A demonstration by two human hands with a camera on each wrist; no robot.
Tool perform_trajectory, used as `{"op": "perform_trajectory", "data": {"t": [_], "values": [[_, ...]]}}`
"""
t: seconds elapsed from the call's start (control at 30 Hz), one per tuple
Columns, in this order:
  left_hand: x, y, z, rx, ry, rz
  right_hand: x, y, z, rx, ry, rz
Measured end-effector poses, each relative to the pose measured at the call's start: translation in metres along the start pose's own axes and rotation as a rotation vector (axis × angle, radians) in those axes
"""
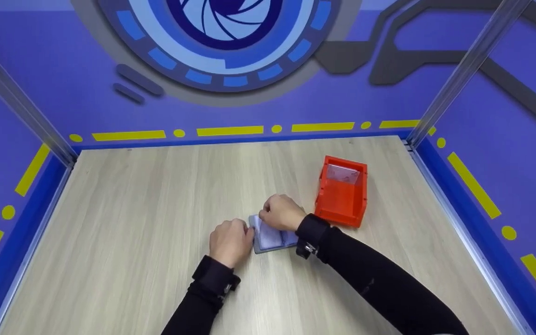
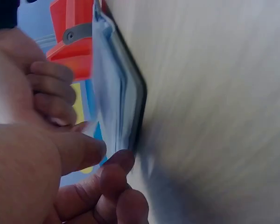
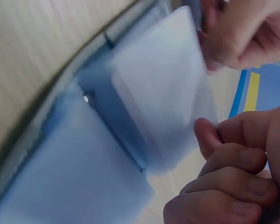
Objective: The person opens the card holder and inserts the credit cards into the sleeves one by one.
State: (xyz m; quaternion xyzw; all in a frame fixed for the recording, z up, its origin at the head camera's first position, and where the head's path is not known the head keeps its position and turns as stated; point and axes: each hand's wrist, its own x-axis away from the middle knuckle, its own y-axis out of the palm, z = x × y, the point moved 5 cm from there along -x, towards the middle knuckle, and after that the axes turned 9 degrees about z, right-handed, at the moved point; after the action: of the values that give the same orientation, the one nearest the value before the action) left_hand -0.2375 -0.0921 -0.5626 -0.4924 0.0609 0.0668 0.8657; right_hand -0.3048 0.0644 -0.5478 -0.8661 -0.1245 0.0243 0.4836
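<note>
A small card holder (image 1: 268,236) with a grey cover and clear plastic sleeves lies opened out on the table. My left hand (image 1: 231,242) is at its left edge, thumb and curled fingers pinching the rim near a corner. Over the holder's upper part, my right hand (image 1: 284,211) pinches the edge of a clear sleeve page (image 3: 165,84) between thumb and forefinger. That page stands lifted and tilted in the right wrist view, while another sleeve (image 3: 79,168) lies flat across the fold. The right hand hides part of the holder from the head view.
Just right of the holder stands a red plastic bin (image 1: 340,197) with a thin see-through piece (image 1: 342,173) inside at its far end. The wooden table (image 1: 147,209) is bounded by blue-purple printed panels and metal rails at the back and sides.
</note>
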Motion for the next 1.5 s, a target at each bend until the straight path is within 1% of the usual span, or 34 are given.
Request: {"op": "perform_trajectory", "data": {"t": [0.1,0.17,0.23,0.4,0.57,0.67,0.8,0.93,1.07,1.13,1.23,1.3,1.37,1.43,1.5], "values": [[0.0,-0.003,0.002,0.012,0.025,0.002,0.001,0.004,0.0,0.038,-0.003,-0.01],[0.0,-0.005,0.004,0.022,0.047,0.002,0.002,0.004,-0.002,0.05,-0.024,-0.004],[0.001,-0.006,0.006,0.035,0.07,0.007,0.004,0.001,-0.003,0.05,-0.049,0.006],[0.003,-0.005,0.008,0.04,0.097,0.031,0.015,-0.013,-0.004,0.065,-0.123,0.052],[0.004,0.0,0.006,-0.001,0.094,0.056,0.029,-0.028,-0.004,0.067,-0.175,0.087],[0.005,0.003,0.005,-0.033,0.083,0.061,0.036,-0.033,-0.001,0.07,-0.171,0.094],[0.005,0.009,0.003,-0.07,0.055,0.019,0.046,-0.036,0.007,0.092,-0.153,0.088],[0.005,0.012,0.002,-0.068,0.033,-0.017,0.053,-0.043,0.013,0.097,-0.135,0.082],[0.005,0.011,0.003,-0.04,0.014,-0.029,0.052,-0.067,0.015,0.089,-0.132,0.117],[0.005,0.011,0.003,-0.031,0.003,-0.035,0.05,-0.084,0.017,0.072,-0.108,0.133],[0.005,0.012,0.003,-0.02,-0.008,-0.049,0.044,-0.112,0.025,0.05,-0.083,0.178],[0.005,0.012,0.003,-0.014,-0.012,-0.052,0.038,-0.132,0.034,0.043,-0.055,0.213],[0.006,0.011,0.004,-0.01,-0.012,-0.051,0.031,-0.151,0.046,0.061,-0.038,0.259],[0.006,0.011,0.004,-0.008,-0.013,-0.05,0.025,-0.167,0.062,0.08,0.017,0.281],[0.006,0.011,0.004,-0.005,-0.014,-0.052,0.018,-0.18,0.081,0.12,0.068,0.286]]}}
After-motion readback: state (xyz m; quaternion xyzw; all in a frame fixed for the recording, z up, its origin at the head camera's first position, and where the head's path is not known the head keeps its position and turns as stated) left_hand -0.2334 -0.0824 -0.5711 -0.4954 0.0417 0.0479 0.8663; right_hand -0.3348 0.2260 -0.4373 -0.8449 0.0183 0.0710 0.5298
